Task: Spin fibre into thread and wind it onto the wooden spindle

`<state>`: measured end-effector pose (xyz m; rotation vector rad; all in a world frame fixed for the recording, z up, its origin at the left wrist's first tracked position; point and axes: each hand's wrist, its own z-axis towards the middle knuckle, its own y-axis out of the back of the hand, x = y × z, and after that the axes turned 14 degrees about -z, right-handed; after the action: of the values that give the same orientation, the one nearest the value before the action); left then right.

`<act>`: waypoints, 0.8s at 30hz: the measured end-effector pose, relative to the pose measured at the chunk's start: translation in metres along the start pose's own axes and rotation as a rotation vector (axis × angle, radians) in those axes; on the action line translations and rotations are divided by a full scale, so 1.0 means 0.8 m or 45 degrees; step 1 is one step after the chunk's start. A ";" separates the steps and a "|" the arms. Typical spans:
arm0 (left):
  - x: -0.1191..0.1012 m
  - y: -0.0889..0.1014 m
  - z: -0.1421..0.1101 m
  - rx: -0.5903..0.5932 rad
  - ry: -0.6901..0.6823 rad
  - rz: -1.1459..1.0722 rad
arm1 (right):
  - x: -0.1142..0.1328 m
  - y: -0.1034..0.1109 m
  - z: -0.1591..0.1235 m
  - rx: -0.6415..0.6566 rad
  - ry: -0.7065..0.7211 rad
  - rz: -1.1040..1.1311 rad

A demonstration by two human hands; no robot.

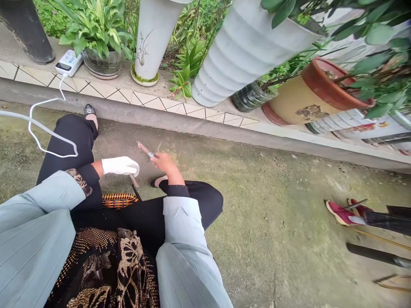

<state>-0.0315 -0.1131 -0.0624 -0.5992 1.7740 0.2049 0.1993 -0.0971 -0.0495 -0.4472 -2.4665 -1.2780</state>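
Observation:
My right hand [164, 162], bare, is closed around a short pinkish-brown stick [143, 147] that points up and to the left. A silvery band [150, 155] shows where the stick meets my fingers; I cannot tell whether it is wound wire or a ring. In a white glove, my left hand [121, 165] is curled just left of the right one. A second brownish stick [134, 181] juts down from its fingertips. Below that lies an orange-and-black woven seat edge [118, 199], between my legs.
A low tiled ledge [135, 97] runs across the front, lined with potted plants, including a ribbed white pot [237, 51]. On it sits a white power bank [69, 63] with a white cable [31, 115]. Another person's red shoe [338, 211] is at right on the concrete.

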 end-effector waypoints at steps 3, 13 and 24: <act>-0.001 0.001 -0.002 -0.040 0.029 -0.061 | 0.011 -0.010 0.002 0.278 0.049 -0.429; 0.004 0.010 -0.004 -0.171 -0.127 -0.435 | 0.018 0.021 -0.033 1.056 0.556 0.280; 0.000 0.019 0.028 -0.301 -0.346 0.091 | 0.028 0.029 -0.051 0.243 0.672 1.065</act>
<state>-0.0202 -0.0906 -0.0714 -0.6438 1.5191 0.5269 0.1946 -0.1152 -0.0010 -0.8401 -1.6393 -0.6792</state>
